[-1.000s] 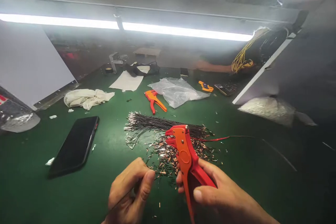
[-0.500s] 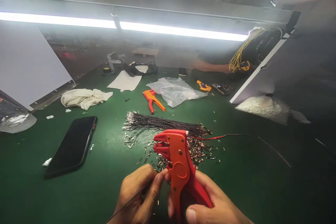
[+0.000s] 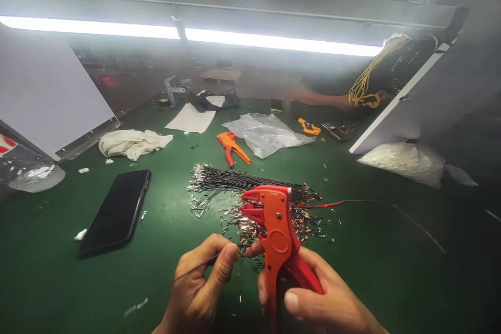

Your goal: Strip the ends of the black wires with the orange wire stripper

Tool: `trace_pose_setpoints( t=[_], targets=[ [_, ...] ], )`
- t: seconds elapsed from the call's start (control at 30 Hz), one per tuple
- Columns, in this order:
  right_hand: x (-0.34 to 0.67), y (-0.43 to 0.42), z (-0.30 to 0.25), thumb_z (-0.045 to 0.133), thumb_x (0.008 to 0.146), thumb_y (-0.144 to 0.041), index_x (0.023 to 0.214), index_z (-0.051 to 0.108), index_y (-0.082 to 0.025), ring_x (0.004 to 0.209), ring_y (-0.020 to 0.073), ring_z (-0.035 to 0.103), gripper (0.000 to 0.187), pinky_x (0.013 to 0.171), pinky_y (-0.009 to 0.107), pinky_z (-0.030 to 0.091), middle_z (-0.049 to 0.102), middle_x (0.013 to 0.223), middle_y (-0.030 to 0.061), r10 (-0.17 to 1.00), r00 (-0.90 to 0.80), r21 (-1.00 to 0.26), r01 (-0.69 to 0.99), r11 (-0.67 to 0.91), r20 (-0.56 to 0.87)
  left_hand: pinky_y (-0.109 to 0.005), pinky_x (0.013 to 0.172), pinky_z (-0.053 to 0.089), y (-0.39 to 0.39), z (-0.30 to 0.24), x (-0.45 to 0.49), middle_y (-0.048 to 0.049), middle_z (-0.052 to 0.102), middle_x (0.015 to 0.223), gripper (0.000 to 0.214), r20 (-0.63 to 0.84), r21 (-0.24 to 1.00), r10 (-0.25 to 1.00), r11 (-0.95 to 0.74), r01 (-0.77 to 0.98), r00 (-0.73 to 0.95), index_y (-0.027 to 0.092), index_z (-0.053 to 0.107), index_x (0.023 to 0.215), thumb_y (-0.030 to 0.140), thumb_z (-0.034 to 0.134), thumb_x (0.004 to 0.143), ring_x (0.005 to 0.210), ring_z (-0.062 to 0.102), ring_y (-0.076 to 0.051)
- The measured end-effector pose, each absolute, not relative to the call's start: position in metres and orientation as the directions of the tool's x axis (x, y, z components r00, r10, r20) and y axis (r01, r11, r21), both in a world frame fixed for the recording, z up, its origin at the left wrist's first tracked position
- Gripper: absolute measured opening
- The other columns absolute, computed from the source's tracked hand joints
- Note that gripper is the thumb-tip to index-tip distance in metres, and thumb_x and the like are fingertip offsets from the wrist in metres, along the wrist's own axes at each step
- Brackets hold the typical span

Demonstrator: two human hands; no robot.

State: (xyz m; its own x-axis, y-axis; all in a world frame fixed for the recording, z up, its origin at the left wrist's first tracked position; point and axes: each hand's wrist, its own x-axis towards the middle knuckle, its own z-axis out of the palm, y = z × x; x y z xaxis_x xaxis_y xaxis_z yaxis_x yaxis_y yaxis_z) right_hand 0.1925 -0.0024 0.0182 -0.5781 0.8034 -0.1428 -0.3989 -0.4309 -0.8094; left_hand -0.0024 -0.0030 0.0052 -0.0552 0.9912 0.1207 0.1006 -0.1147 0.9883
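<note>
My left hand (image 3: 199, 287) pinches one thin wire (image 3: 195, 270), my right hand (image 3: 313, 302) grips the stripper (image 3: 276, 224) just at its 3 o'clock, wire not yet in the jaws; I'd judge mid-batch: bundle (image 3: 242, 182) lies at 12 o'clock on the table (image 3: 58, 282), offcuts (image 3: 242, 229) strewn around it.

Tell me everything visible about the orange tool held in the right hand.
The wire stripper looks like orange and red plastic: orange body with small metal rivets, red jaw piece at the head, red handles. It stands roughly upright above the green table, head up and turned left. The right hand grips its handles. The left hand, close beside it, pinches a thin dark wire aimed toward the tool; whether they touch cannot be told.
</note>
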Motion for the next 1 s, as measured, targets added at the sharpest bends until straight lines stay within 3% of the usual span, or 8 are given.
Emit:
trace_pose_setpoints(
  t=[0.2,0.37,0.5,0.57,0.67,0.77,0.9,1.0],
  targets=[
    [0.191,-0.001,0.024,0.079,0.075,-0.031,0.119,0.068,-0.014,0.075,0.0178,0.068,0.049,0.074,0.032,0.052,0.075,0.084,0.0054,0.802,-0.555,-0.749,-0.429,-0.505,-0.223,-0.021,0.048,0.036,0.001,0.009,0.000,0.0039,0.051,0.054,0.033,0.113,0.990,0.983,-0.099,0.098,-0.148,0.019,0.068,0.064,0.039,0.062,0.090,0.049,0.044,-0.009],
    [0.183,-0.002,0.021,0.071,0.079,-0.016,0.112,0.069,-0.013,0.086,0.0205,0.073,0.034,0.084,0.038,0.055,0.077,0.101,0.0105,0.805,-0.532,-0.529,-0.618,-0.582,-0.264,-0.023,0.047,0.039,0.005,0.013,-0.005,0.0024,0.056,0.055,0.030,0.202,0.976,0.932,-0.167,0.139,-0.302,0.018,0.069,0.067,0.033,0.061,0.092,0.051,0.050,-0.011],
    [0.178,-0.005,0.013,0.059,0.092,-0.021,0.128,0.055,-0.020,0.094,0.0264,0.074,0.036,0.088,0.053,0.053,0.077,0.099,0.0092,0.755,-0.576,-0.378,-0.654,-0.655,-0.312,-0.024,0.047,0.035,0.006,0.016,-0.010,0.0022,0.055,0.056,0.031,0.324,0.945,0.879,-0.284,0.164,-0.349,0.019,0.064,0.063,0.026,0.060,0.093,0.052,0.048,-0.011],
    [0.175,-0.009,0.009,0.060,0.095,-0.030,0.136,0.046,-0.025,0.092,0.0270,0.075,0.043,0.082,0.049,0.055,0.076,0.097,0.0071,0.735,-0.616,-0.378,-0.632,-0.676,-0.284,-0.025,0.048,0.032,0.006,0.014,-0.011,0.0025,0.051,0.056,0.035,0.376,0.926,0.875,-0.337,0.171,-0.306,0.019,0.058,0.060,0.027,0.058,0.094,0.053,0.044,-0.011],
    [0.171,-0.015,0.006,0.073,0.087,-0.034,0.131,0.051,-0.020,0.080,0.0202,0.075,0.051,0.074,0.034,0.054,0.075,0.088,0.0041,0.757,-0.608,-0.458,-0.617,-0.640,-0.239,-0.027,0.050,0.030,0.005,0.011,-0.012,0.0033,0.045,0.055,0.038,0.440,0.895,0.862,-0.398,0.200,-0.252,0.019,0.053,0.060,0.028,0.055,0.097,0.054,0.041,-0.012],
    [0.174,-0.016,0.008,0.085,0.072,-0.025,0.114,0.062,-0.014,0.075,0.0155,0.072,0.049,0.070,0.027,0.053,0.073,0.084,0.0026,0.745,-0.572,-0.488,-0.569,-0.662,-0.343,-0.027,0.051,0.030,0.005,0.009,-0.012,0.0033,0.044,0.055,0.039,0.452,0.886,0.867,-0.410,0.217,-0.209,0.019,0.052,0.059,0.025,0.052,0.098,0.052,0.041,-0.011],
    [0.184,-0.012,0.018,0.072,0.060,-0.003,0.106,0.066,-0.016,0.080,0.0175,0.069,0.049,0.080,0.039,0.056,0.072,0.088,0.0024,0.686,-0.529,-0.418,-0.547,-0.726,-0.500,-0.027,0.051,0.032,0.004,0.011,-0.012,0.0033,0.044,0.053,0.041,0.430,0.897,0.883,-0.394,0.198,-0.190,0.019,0.053,0.057,0.024,0.052,0.098,0.051,0.042,-0.011],
    [0.185,-0.015,0.020,0.063,0.057,-0.002,0.119,0.064,-0.019,0.090,0.0225,0.070,0.065,0.088,0.048,0.054,0.074,0.096,0.0054,0.691,-0.562,-0.366,-0.590,-0.720,-0.454,-0.026,0.049,0.031,0.002,0.013,-0.011,0.0029,0.045,0.053,0.042,0.424,0.900,0.883,-0.385,0.206,-0.201,0.018,0.055,0.057,0.028,0.054,0.098,0.050,0.042,-0.011]
  ],
)
